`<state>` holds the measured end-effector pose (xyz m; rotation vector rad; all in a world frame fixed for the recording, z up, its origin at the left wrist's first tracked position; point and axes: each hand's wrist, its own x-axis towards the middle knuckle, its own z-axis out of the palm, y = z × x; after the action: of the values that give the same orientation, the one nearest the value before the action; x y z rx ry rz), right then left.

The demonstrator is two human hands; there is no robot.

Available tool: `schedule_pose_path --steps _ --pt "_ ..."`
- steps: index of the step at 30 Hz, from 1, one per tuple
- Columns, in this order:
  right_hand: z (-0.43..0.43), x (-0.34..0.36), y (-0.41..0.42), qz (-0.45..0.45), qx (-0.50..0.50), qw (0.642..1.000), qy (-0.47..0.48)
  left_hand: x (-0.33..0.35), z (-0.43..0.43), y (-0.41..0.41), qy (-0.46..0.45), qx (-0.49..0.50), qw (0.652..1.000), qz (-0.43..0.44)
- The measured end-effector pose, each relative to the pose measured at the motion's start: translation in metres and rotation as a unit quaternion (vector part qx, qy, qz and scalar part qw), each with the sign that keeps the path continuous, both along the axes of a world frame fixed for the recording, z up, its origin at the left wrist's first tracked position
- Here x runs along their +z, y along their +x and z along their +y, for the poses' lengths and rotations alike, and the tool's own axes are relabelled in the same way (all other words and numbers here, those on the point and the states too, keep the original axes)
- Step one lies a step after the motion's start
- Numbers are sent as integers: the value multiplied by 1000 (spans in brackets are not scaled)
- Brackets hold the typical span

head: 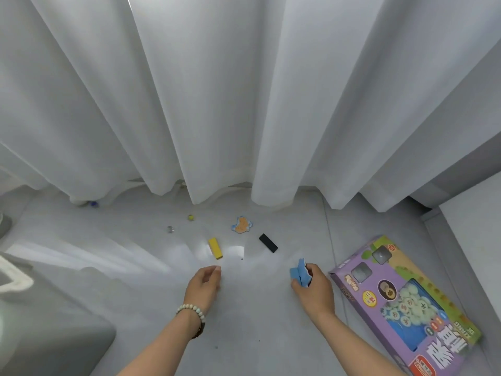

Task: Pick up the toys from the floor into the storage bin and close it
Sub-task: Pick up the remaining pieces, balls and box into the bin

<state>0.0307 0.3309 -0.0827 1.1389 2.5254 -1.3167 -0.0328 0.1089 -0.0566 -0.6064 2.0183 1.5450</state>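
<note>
Head view, looking down at a pale grey floor [257, 316] hung at the far side with a white curtain [217, 104].

The left hand [204, 283], with a beaded bracelet [191, 310] on its wrist, is held just above the floor at centre. Its fingers are loosely curled, thumb and forefinger close together, and nothing is seen between them. The right hand [314, 287] is curled round flat blue toy pieces [299, 274], which stick out past the fingertips towards the left.

The remaining toys are scattered on the floor beyond the hands. A yellow block [215, 248] lies just ahead of the left hand, and a black block [268, 242] lies to its right, apart from it. An orange-and-blue puzzle piece [241, 225] is seen further back, between the two blocks. A yellowish marble [191, 217] and a clear marble [170, 229] lie to the left, and a blue marble [94, 204] rests at the curtain hem.

A purple game box [401, 302] lies flat on the floor just right of the right hand, its printed face up. The grey storage bin [54, 321], with a white handle [13, 278], is cut off by the lower left corner; whether it is open cannot be told.
</note>
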Motion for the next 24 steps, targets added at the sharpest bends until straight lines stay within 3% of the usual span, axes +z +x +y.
schedule_pose_path --steps 3,6,8,11,15,19,21,24 --pt "-21 20 -14 32 -55 983 -174 12 10 -4 123 18 987 -101" --pt "-50 45 -34 40 41 946 -320 26 18 -8 242 5 949 -200" --pt "-55 50 -50 64 101 955 -272 30 18 -16 291 37 935 -198" --pt "-39 39 -77 104 43 985 -131 30 8 -34 273 109 946 -135" --pt "-25 5 -92 -13 57 997 -51 20 -13 -41 208 140 964 -87" --pt "-35 -4 -79 -73 118 986 94 6 -36 -32 206 158 959 -115" --pt "-48 0 -80 -40 111 990 80 2 -45 -33 253 191 937 -148" --pt "-86 18 -90 46 106 990 -84 3 -50 -39 321 225 901 -186"
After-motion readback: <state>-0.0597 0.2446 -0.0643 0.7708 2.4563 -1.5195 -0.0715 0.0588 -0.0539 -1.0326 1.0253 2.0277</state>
